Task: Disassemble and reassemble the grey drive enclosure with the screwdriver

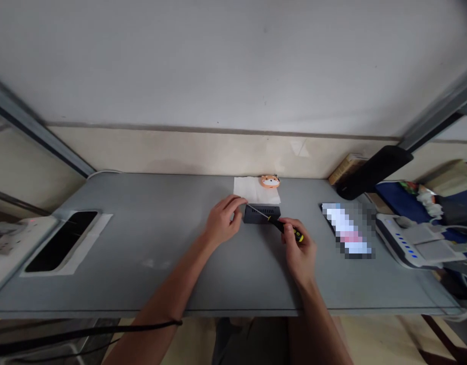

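A: Grip status?
B: Right hand [300, 251] clamped on screwdriver [290, 231] handle. Left hand [223, 220] fingers curled at shaft tip; can't tell if pinching.
A: Box [256, 218]?
B: On desk [172, 274], mid-width, nearer back edge than front. Shaft crosses over it in view. Paper [245, 188] just behind, toy [270, 181] at its back right corner.

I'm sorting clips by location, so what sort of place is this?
Probably a personal desk in a home or dorm room, though the view can't confirm which. The signs are a grey desk against a wall, a power strip with blue lights, and an animal-faced trinket.
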`<state>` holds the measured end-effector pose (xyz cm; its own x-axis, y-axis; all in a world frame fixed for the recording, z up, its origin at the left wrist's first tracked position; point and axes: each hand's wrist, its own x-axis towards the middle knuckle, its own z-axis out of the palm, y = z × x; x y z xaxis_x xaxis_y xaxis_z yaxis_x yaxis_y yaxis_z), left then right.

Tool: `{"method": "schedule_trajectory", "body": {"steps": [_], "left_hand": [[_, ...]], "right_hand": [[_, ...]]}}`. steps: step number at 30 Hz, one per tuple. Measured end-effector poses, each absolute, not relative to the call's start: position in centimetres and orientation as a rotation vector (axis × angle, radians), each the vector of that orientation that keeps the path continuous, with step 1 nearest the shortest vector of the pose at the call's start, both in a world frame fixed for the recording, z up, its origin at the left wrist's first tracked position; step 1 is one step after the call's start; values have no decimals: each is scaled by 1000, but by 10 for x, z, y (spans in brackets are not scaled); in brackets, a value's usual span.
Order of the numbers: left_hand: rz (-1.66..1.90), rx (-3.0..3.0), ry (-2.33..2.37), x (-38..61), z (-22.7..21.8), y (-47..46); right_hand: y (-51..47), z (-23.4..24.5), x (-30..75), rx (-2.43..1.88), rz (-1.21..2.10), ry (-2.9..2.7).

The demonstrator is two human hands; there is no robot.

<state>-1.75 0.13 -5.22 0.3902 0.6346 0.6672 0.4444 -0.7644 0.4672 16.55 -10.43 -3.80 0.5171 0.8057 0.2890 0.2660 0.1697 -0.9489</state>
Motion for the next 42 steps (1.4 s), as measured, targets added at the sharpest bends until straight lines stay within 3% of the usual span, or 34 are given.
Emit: {"method": "schedule_trajectory", "body": {"steps": [19,26,32,42], "left_hand": [[1402,2631,857,-16,-54,3],[1455,2625,846,-17,-55,3],[1563,2659,863,-16,-52,1],[1691,2584,897,-15,-48,0]], "right_hand": [[-109,-41,169,-1392,454,-988],[-95,-21,186,-1391,463,-876],[-30,-7,210,-1463,667,-1120],[2,-38,206,-1413,891,-1200]]}}
